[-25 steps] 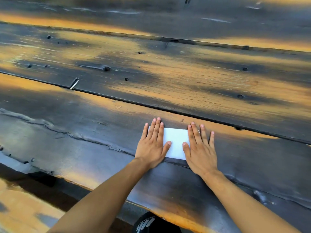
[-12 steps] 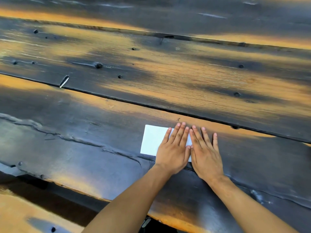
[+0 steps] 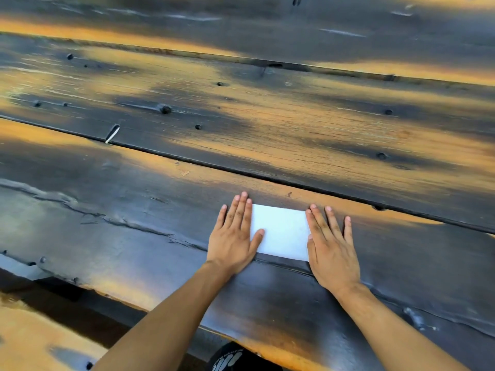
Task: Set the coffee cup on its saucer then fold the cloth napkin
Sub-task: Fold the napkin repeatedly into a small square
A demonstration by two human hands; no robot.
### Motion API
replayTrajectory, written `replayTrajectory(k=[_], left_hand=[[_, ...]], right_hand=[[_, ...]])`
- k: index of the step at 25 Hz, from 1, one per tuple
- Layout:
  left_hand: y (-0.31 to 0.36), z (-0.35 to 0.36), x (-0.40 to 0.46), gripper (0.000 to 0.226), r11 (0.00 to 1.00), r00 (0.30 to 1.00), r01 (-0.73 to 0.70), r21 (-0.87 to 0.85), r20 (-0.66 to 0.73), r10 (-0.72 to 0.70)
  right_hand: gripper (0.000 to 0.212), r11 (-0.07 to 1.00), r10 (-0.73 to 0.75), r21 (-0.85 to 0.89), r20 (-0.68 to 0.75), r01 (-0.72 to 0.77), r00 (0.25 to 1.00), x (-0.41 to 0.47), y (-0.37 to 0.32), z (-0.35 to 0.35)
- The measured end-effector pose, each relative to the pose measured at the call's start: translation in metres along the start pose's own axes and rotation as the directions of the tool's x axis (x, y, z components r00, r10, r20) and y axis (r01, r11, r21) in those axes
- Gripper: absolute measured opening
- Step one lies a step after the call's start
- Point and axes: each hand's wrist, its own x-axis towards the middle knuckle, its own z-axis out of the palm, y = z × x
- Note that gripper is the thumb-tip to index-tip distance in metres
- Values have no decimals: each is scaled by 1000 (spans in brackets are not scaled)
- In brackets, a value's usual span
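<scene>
A white napkin [image 3: 282, 231], folded into a small flat rectangle, lies on the dark wooden table [image 3: 267, 129] near its front edge. My left hand [image 3: 234, 236] lies flat, palm down, over the napkin's left edge with the thumb on the cloth. My right hand [image 3: 330, 245] lies flat, palm down, over its right edge. Both hands have their fingers stretched and press on the cloth without gripping it. No coffee cup or saucer is in view.
The table is made of wide dark planks with orange patches, knots and long gaps between boards. Its front edge [image 3: 150, 306] runs diagonally below my forearms. A bench plank [image 3: 40, 338] sits lower left, and a dark shoe [image 3: 230, 360] shows at the bottom.
My left hand slid from beside the right hand out to the napkin's left edge, and my right hand shifted to its right edge, uncovering the middle of the cloth.
</scene>
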Motion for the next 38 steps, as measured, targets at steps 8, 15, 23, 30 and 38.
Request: replayTrajectory(k=[8, 15, 23, 30, 38], left_hand=[[51, -8, 5, 63, 977, 969, -214, 9, -121, 214], [71, 6, 10, 69, 990, 990, -135, -36, -36, 133], [-25, -1, -6, 73, 998, 998, -56, 8, 26, 56], [-20, -2, -6, 73, 999, 999, -39, -21, 18, 39], [-17, -7, -6, 75, 998, 998, -55, -37, 39, 57]], right_hand=[[58, 999, 4, 53, -14, -3, 1000, -1, 0, 0], [58, 1000, -6, 22, -25, 7, 1000, -1, 0, 2], [59, 1000, 6, -27, 32, -5, 999, -1, -4, -1], [64, 961, 116, 260, -61, -97, 991, 16, -52, -22], [77, 998, -27, 63, 69, 23, 997, 18, -42, 1]])
